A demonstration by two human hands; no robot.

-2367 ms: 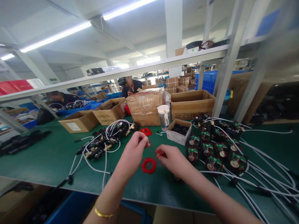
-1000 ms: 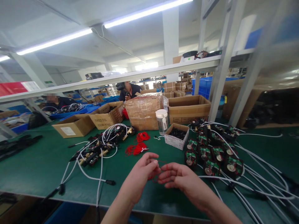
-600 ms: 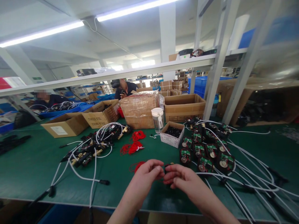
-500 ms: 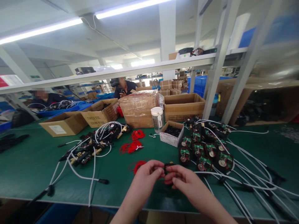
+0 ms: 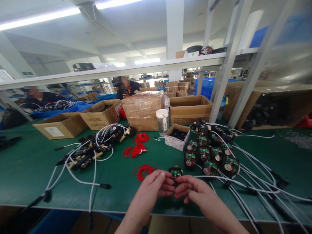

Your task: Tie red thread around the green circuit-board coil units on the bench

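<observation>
Green felt covers the worktop (image 5: 31, 169), and near its front edge both hands meet over a small black module with a green circuit board (image 5: 175, 172). The left hand (image 5: 156, 188) has its fingers (image 5: 168, 187) curled together on the module's left side; the right hand (image 5: 195, 191) pinches it from the right, fingertips close to those of the left. Just left of the module lies a loose coil of red thread (image 5: 143, 170), and two more red bundles (image 5: 135, 150) sit farther back. To the right, more green-topped modules (image 5: 209, 156) stand in rows amid white cables (image 5: 255, 182). Toward the left edge lies a heap of black and brass parts (image 5: 97, 149) with white leads. Behind, a small open box of black pieces (image 5: 177, 139) stands beside a clear jar with a white lid (image 5: 162, 122), before cardboard cartons (image 5: 143, 110).
</observation>
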